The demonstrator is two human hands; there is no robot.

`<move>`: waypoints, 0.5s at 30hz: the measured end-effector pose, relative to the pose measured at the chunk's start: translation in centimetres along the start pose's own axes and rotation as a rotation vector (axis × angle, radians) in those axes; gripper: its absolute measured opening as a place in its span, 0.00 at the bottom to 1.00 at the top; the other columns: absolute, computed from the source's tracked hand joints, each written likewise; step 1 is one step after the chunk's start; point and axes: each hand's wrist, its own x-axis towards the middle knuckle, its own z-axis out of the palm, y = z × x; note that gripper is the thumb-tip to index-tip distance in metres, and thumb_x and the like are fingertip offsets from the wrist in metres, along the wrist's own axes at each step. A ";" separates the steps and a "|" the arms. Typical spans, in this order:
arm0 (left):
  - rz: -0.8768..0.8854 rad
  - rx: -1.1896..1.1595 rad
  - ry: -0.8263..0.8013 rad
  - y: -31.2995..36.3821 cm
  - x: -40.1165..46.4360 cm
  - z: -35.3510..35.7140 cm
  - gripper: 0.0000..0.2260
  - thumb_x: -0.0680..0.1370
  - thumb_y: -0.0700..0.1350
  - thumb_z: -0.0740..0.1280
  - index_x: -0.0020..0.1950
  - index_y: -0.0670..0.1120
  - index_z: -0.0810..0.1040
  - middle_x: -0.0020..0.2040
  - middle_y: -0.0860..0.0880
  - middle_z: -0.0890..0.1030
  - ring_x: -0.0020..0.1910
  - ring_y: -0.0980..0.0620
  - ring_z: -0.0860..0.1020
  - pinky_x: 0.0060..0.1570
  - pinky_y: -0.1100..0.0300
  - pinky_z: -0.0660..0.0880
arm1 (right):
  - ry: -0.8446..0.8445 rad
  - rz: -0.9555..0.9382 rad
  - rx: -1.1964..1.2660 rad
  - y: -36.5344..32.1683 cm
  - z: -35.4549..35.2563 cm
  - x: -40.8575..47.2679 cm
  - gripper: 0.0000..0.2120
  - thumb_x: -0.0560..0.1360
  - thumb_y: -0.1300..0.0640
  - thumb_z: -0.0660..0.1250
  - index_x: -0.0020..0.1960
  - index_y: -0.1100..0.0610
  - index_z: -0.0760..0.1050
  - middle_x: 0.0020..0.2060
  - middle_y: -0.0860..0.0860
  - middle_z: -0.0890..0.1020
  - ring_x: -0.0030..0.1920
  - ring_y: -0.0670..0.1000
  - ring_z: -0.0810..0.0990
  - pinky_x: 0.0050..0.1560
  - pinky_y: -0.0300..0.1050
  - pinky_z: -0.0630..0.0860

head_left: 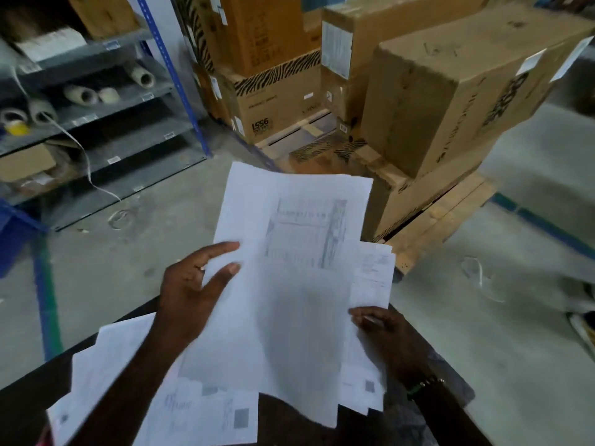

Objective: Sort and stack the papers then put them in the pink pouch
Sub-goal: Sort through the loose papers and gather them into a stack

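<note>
A bundle of white printed papers (289,284) is held up above a dark table (32,391), its sheets fanned unevenly. My left hand (193,284) grips the bundle's left edge, thumb and forefinger lying on the top sheet. My right hand (383,333) holds the bundle's lower right side, thumb on top, near a smaller sheet (373,272) sticking out to the right. More loose papers (122,365) lie spread on the table beneath my left forearm. No pink pouch shows clearly; a sliver of pink sits at the bottom left corner.
Stacked cardboard boxes (450,91) stand on a wooden pallet (444,214) straight ahead. A metal shelf rack (106,123) with paper rolls fills the left. Grey concrete floor (483,317) lies beyond the table, with blue and green floor lines.
</note>
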 end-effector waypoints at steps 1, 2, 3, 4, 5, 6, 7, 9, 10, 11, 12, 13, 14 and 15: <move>-0.041 -0.013 -0.051 -1.6 -0.7 1.2 0.14 0.76 0.40 0.74 0.54 0.58 0.83 0.48 0.74 0.82 0.45 0.74 0.79 0.50 0.79 0.69 | -0.015 0.018 0.028 -0.5 0.2 -0.3 0.06 0.80 0.50 0.74 0.54 0.48 0.88 0.56 0.45 0.87 0.60 0.52 0.85 0.62 0.59 0.82; -0.081 -0.014 -0.107 -3.5 -1.4 2.4 0.15 0.77 0.40 0.74 0.54 0.61 0.83 0.53 0.73 0.82 0.51 0.72 0.80 0.53 0.77 0.70 | -0.029 0.019 0.037 -0.9 0.3 -0.5 0.06 0.80 0.51 0.74 0.54 0.48 0.88 0.56 0.45 0.87 0.60 0.52 0.85 0.62 0.59 0.82; -0.116 -0.003 -0.153 -5.3 -2.3 3.6 0.16 0.77 0.41 0.73 0.54 0.64 0.82 0.55 0.71 0.82 0.55 0.70 0.80 0.57 0.74 0.72 | -0.041 0.001 0.033 -1.1 0.3 -0.7 0.06 0.80 0.52 0.73 0.55 0.48 0.87 0.57 0.45 0.87 0.60 0.52 0.85 0.63 0.60 0.82; -0.155 0.009 -0.185 -7.1 -3.2 4.5 0.15 0.78 0.43 0.73 0.55 0.64 0.82 0.57 0.70 0.82 0.58 0.68 0.79 0.61 0.70 0.73 | -0.049 -0.034 0.038 -1.6 0.4 -1.1 0.06 0.81 0.54 0.73 0.56 0.49 0.87 0.57 0.46 0.87 0.60 0.52 0.85 0.63 0.62 0.82; -0.194 0.009 -0.203 -8.6 -4.1 5.3 0.13 0.79 0.44 0.72 0.56 0.63 0.81 0.58 0.70 0.81 0.60 0.69 0.78 0.64 0.66 0.73 | -0.055 -0.073 0.074 -1.8 0.4 -1.4 0.07 0.81 0.57 0.72 0.58 0.51 0.86 0.59 0.47 0.87 0.61 0.53 0.85 0.63 0.63 0.81; -0.247 -0.007 -0.206 -9.6 -4.8 6.0 0.12 0.79 0.45 0.72 0.57 0.61 0.81 0.58 0.71 0.80 0.60 0.70 0.77 0.65 0.63 0.73 | -0.066 -0.116 0.082 -2.1 0.3 -1.6 0.09 0.82 0.60 0.70 0.61 0.53 0.85 0.61 0.49 0.86 0.63 0.54 0.84 0.64 0.61 0.81; -0.304 -0.040 -0.206 -10.3 -5.5 6.5 0.11 0.79 0.45 0.72 0.58 0.59 0.80 0.58 0.71 0.79 0.60 0.70 0.77 0.65 0.62 0.73 | -0.081 -0.141 0.090 -2.2 0.3 -1.9 0.11 0.83 0.63 0.68 0.63 0.55 0.83 0.63 0.50 0.85 0.64 0.54 0.84 0.64 0.58 0.81; -0.411 -0.133 -0.211 -10.9 -6.7 7.5 0.12 0.78 0.44 0.73 0.59 0.58 0.79 0.58 0.68 0.81 0.61 0.64 0.78 0.63 0.61 0.75 | -0.085 -0.158 0.106 -2.4 0.3 -2.4 0.13 0.83 0.67 0.66 0.65 0.60 0.82 0.63 0.53 0.85 0.64 0.56 0.84 0.62 0.55 0.82; -0.455 -0.185 -0.214 -11.1 -7.2 7.8 0.13 0.78 0.44 0.74 0.59 0.57 0.79 0.58 0.65 0.81 0.61 0.62 0.79 0.60 0.63 0.76 | -0.086 -0.171 0.109 -2.4 0.4 -2.6 0.12 0.83 0.68 0.66 0.64 0.62 0.82 0.62 0.56 0.86 0.63 0.57 0.85 0.61 0.56 0.83; -0.487 -0.233 -0.217 -11.1 -7.6 8.1 0.14 0.77 0.43 0.74 0.59 0.56 0.79 0.58 0.63 0.82 0.60 0.61 0.79 0.57 0.65 0.77 | -0.087 -0.183 0.128 -2.4 0.6 -2.9 0.11 0.83 0.67 0.66 0.63 0.63 0.82 0.60 0.58 0.86 0.62 0.59 0.85 0.60 0.58 0.84; -0.517 -0.272 -0.220 -11.0 -8.0 8.5 0.15 0.77 0.42 0.75 0.60 0.55 0.78 0.59 0.61 0.82 0.60 0.62 0.80 0.53 0.68 0.77 | -0.073 -0.190 0.144 -2.2 0.7 -3.0 0.11 0.82 0.66 0.66 0.63 0.63 0.82 0.60 0.59 0.86 0.61 0.61 0.85 0.59 0.60 0.84; -0.542 -0.310 -0.221 -11.0 -8.3 8.8 0.16 0.76 0.40 0.75 0.60 0.54 0.78 0.61 0.58 0.81 0.59 0.63 0.80 0.52 0.69 0.78 | -0.062 -0.173 0.162 -1.9 0.7 -3.2 0.12 0.81 0.65 0.66 0.63 0.63 0.82 0.60 0.60 0.86 0.62 0.63 0.85 0.59 0.62 0.83; -0.568 -0.342 -0.218 -11.2 -8.5 9.0 0.17 0.76 0.40 0.76 0.61 0.53 0.78 0.62 0.56 0.81 0.60 0.61 0.80 0.52 0.68 0.79 | -0.067 -0.153 0.174 -1.6 0.7 -3.2 0.12 0.82 0.66 0.66 0.64 0.63 0.82 0.60 0.62 0.85 0.62 0.64 0.84 0.60 0.66 0.82; -0.592 -0.377 -0.211 -11.5 -8.7 9.2 0.19 0.75 0.40 0.76 0.62 0.53 0.77 0.62 0.54 0.82 0.61 0.58 0.81 0.53 0.65 0.80 | -0.070 -0.128 0.188 -1.3 0.7 -3.2 0.12 0.84 0.68 0.64 0.64 0.63 0.81 0.61 0.63 0.84 0.63 0.65 0.83 0.61 0.69 0.81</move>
